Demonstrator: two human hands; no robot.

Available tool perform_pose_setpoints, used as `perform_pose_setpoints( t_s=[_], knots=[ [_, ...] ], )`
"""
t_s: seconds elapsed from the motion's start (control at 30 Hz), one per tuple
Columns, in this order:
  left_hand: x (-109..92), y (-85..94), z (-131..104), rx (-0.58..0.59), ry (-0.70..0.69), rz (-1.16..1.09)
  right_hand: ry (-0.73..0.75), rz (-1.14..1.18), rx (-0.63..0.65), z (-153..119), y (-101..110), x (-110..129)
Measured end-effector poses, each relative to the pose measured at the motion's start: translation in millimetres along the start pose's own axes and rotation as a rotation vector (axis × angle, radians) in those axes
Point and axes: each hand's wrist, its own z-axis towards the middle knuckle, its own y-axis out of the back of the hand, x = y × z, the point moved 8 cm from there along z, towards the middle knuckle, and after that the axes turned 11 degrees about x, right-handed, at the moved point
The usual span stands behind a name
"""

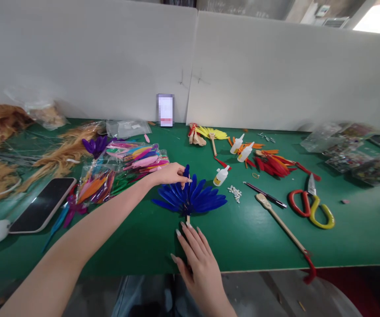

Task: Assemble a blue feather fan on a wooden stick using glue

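Observation:
A fan of dark blue feathers (206,199) lies spread on the green table, with a short wooden handle (188,218) pointing toward me. My left hand (174,173) reaches over from the left, its fingers pinched at a blue feather (187,170) at the top middle of the fan. Stretched out near the table's front edge, my right hand (200,259) has its fingertips at the handle's lower end. Right of the fan stand a small glue bottle (221,176) and a pile of white beads (235,193).
Rightward lie a pen (265,195), a wooden stick (285,226) with a red tassel, and scissors (322,213). Two more glue bottles (245,152), red feathers (272,164) and a yellow feather fan (218,133) sit behind. Leftward are bagged colored feathers (140,160) and a phone (43,204).

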Motion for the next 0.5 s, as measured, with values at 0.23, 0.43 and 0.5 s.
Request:
perform_pose_setpoints(
  t_s=[0.23,0.43,0.5],
  knots=[
    [1.2,-3.8,-0.4,0.035,0.076,0.067,0.013,-0.005,-0.008,-0.2,-0.1,0.4],
    [-0.6,-7.8,1.6,0.054,0.088,0.051,0.004,0.027,0.001,-0.5,-0.6,-0.7],
    [-1.2,-9.7,3.3,0.08,0.073,0.047,0.001,0.03,0.001,-0.6,-0.9,-1.1]
  ],
)
